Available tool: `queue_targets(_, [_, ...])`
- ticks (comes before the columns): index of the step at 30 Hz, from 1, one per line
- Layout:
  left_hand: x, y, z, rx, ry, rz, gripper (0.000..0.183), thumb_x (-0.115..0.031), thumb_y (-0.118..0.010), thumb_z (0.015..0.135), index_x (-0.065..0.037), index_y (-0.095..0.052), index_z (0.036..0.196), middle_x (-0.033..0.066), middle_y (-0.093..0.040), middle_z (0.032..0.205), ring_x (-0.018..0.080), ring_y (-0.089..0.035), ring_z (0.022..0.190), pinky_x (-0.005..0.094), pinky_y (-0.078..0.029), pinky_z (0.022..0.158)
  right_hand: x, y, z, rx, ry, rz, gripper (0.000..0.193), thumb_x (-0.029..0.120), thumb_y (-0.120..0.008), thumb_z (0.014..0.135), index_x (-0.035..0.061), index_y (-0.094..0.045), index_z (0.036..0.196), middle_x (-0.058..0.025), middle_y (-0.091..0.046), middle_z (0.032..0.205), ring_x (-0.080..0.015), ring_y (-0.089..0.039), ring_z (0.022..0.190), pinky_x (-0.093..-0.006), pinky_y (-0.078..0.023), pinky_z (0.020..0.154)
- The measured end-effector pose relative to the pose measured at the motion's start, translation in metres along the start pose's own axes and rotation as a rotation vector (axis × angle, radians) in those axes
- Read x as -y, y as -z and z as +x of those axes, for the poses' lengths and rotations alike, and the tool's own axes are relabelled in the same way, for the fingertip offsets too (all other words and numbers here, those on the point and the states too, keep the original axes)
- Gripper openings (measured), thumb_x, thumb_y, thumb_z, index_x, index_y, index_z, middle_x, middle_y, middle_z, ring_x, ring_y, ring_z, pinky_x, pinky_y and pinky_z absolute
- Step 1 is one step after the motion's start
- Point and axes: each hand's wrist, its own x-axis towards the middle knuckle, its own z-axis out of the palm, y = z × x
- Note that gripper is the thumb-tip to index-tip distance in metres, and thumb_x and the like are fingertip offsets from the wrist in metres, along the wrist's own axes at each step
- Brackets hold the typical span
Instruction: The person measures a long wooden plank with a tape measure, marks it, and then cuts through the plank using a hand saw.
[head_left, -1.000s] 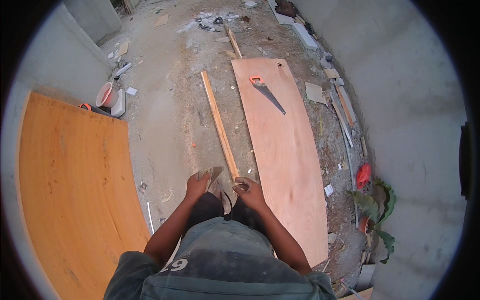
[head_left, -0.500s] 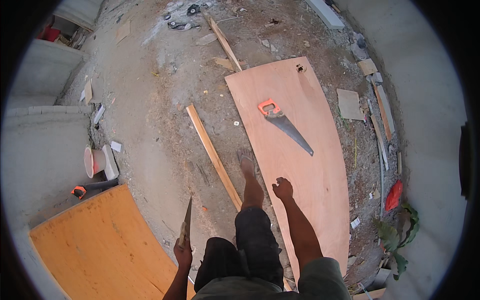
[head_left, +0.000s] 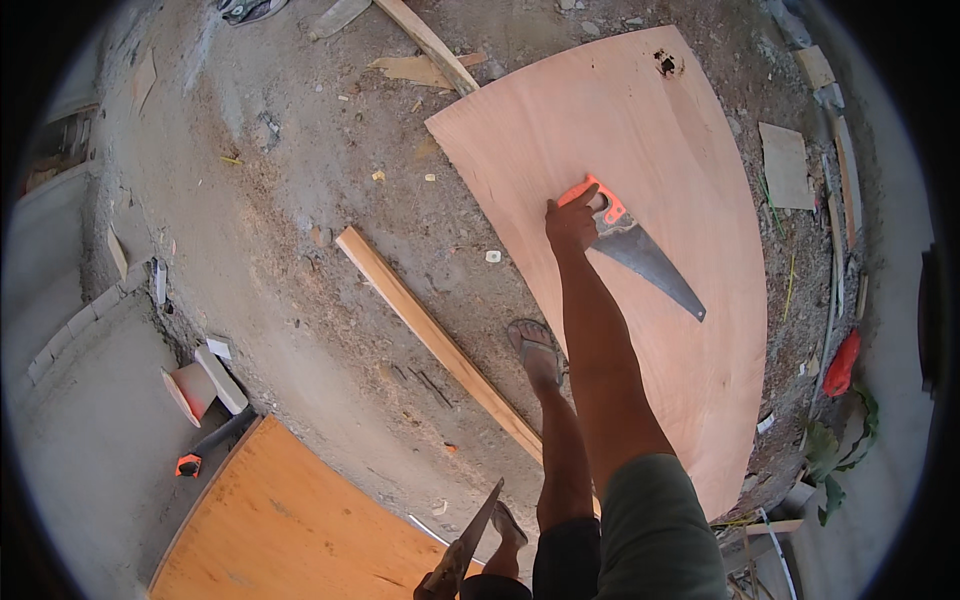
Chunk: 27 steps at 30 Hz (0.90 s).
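An orange-handled handsaw [head_left: 648, 262] lies on a pinkish plywood sheet [head_left: 690, 380], its grey blade pointing to the right and toward me. My right hand [head_left: 573, 225] is at the handle, fingers closed around its left side. At the lower edge, my left hand [head_left: 434, 588] grips a second saw [head_left: 478, 528] with a tapered dark blade and a dull brown handle. That blade points up and away from me; the hand is partly cut off by the picture's edge.
A wooden batten [head_left: 440, 345] lies on the dirt ground left of the plywood. An orange-brown board [head_left: 290, 520] is at lower left, near a bucket [head_left: 190, 390] and an orange-ended dark tool [head_left: 190, 464]. Offcuts and a red bag [head_left: 842, 362] line the right wall.
My right hand has reached forward from above the near plywood to the orange saw handle and closed on it. My left hand, with its saw, now sits lower in view.
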Motion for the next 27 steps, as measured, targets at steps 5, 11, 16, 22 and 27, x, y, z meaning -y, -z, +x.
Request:
queue_targets(5, [-0.021,0.041,-0.006,0.042,-0.003,0.043,0.042,-0.043,-0.059,0.104,-0.008,-0.073,0.12,0.0103,-0.068,0.082,0.0166,-0.064,0.068,0.0341,-0.051,0.06,-0.023,0.025,-0.077,0.013,0.132,-0.198,0.082,0.031,-0.069,0.081,-0.0042,-0.039,0.149,-0.0141,-0.072,0.109,-0.0282,-0.075,0.09,-0.042,-0.061,0.073])
queue_targets(11, [-0.04,0.072,-0.001,-0.01,-0.314,-0.172,0.031,-0.029,-0.066,0.099,0.002,-0.067,0.098,0.0029,-0.059,0.068,0.0097,-0.057,0.06,0.0289,-0.045,0.055,-0.172,0.139,-0.231,0.356,0.502,-0.865,0.031,0.033,-0.075,0.077,0.0155,-0.078,0.102,-0.0042,-0.076,0.103,-0.0211,-0.072,0.103,-0.0394,-0.051,0.075])
queue_targets(16, [-0.017,0.121,0.008,0.024,-0.434,-0.045,0.033,-0.03,-0.067,0.099,-0.002,-0.058,0.082,0.0019,-0.054,0.061,0.0118,-0.054,0.053,0.0317,-0.043,0.05,-0.319,0.224,-0.434,0.269,0.461,-0.418,0.029,0.031,-0.069,0.081,0.0112,-0.076,0.101,-0.0112,-0.076,0.099,-0.0244,-0.074,0.093,-0.0414,-0.05,0.073])
queue_targets(22, [0.015,0.142,0.028,0.21,-0.836,0.134,0.019,-0.018,-0.064,0.095,-0.001,-0.064,0.086,0.0036,-0.06,0.065,0.0159,-0.059,0.057,0.0345,-0.047,0.054,-0.486,0.275,-0.653,0.003,-0.204,0.067,0.038,0.037,-0.067,0.083,0.0067,-0.075,0.105,-0.0171,-0.075,0.108,-0.029,-0.073,0.102,-0.0442,-0.055,0.087])
queue_targets(27, [0.007,0.149,0.022,0.303,-0.872,0.757,0.029,-0.025,-0.059,0.094,-0.002,-0.073,0.104,0.0113,-0.07,0.084,0.0231,-0.069,0.079,0.0397,-0.054,0.072,-0.598,0.224,-0.841,-0.134,-0.744,0.459,0.047,0.04,-0.068,0.085,0.0036,-0.07,0.115,-0.0181,-0.072,0.115,-0.032,-0.072,0.106,-0.044,-0.056,0.091])
